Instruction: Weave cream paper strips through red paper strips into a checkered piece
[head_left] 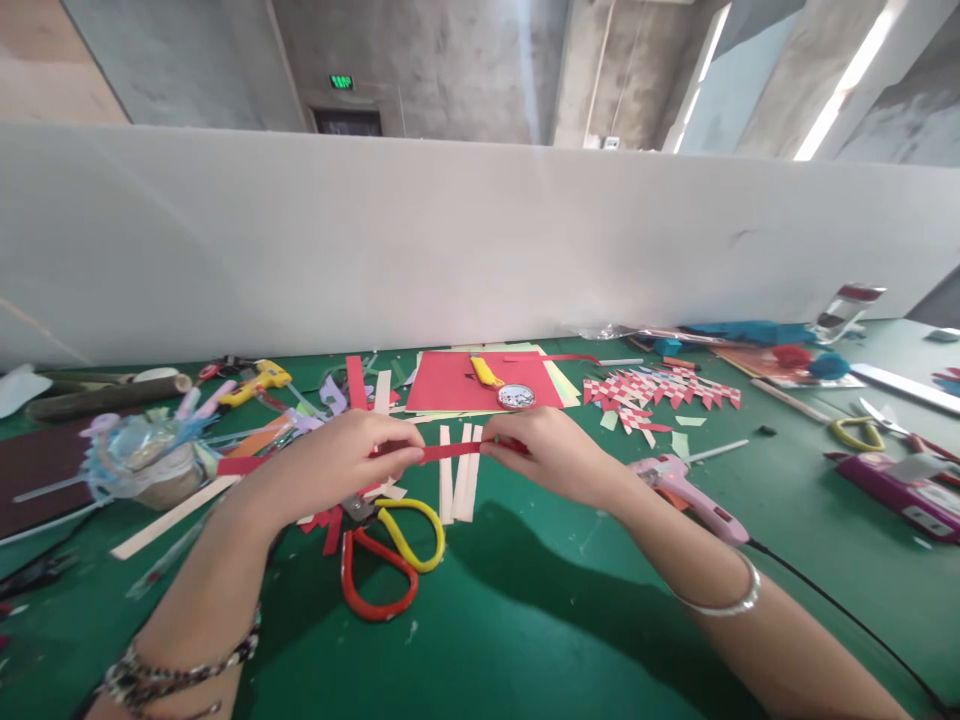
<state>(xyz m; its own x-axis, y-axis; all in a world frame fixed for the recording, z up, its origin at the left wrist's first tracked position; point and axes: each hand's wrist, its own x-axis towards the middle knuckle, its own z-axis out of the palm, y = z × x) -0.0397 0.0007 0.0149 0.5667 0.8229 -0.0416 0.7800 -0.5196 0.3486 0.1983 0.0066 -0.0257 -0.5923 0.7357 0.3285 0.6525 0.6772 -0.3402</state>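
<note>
Fingers: and here both hands were at it, closed in a pinch; the left hand (pixel 386 440) gripped one end of the narrow red strip (pixel 451 452), the right hand (pixel 546 448) gripped the other; between them the strip ran nearly level across the view!
Red strip: right there in front of the wearer; its middle showed across the upper parts of the pale strips (pixel 445 480), which lay on the table.
Scissors: just nearer the wearer, the scissors (pixel 360 509), one handle loop red, the other yellow; red scraps (pixel 332 530) lay beside them.
Red sheet: beyond the hands, the red sheet (pixel 442 382) topped a paper stack; a yellow cutter (pixel 487 372) and a round, speckled disc (pixel 516 397) sat on it; a small dark mark showed by the cutter, too small to read.
Right side: checkered red-and-white paper pieces (pixel 637 390); nearer, a pink glue gun (pixel 697 495); farther right, a purple tool (pixel 885 488) with a pale label, its print unreadable.
Left side: a yellow glue gun (pixel 259 382) amid coloured scraps; nearer, a blue-wrapped craft piece (pixel 150 460).
Table: what a green one (pixel 555 630), smooth, flecked with pale marks; a white panel (pixel 450 250) stood along its far edge.
Room: bare grey concrete walls (pixel 450 60); a lit green sign (pixel 341 81) glowed up there, its characters too blurred to read; bright light strips slanted at upper right.
</note>
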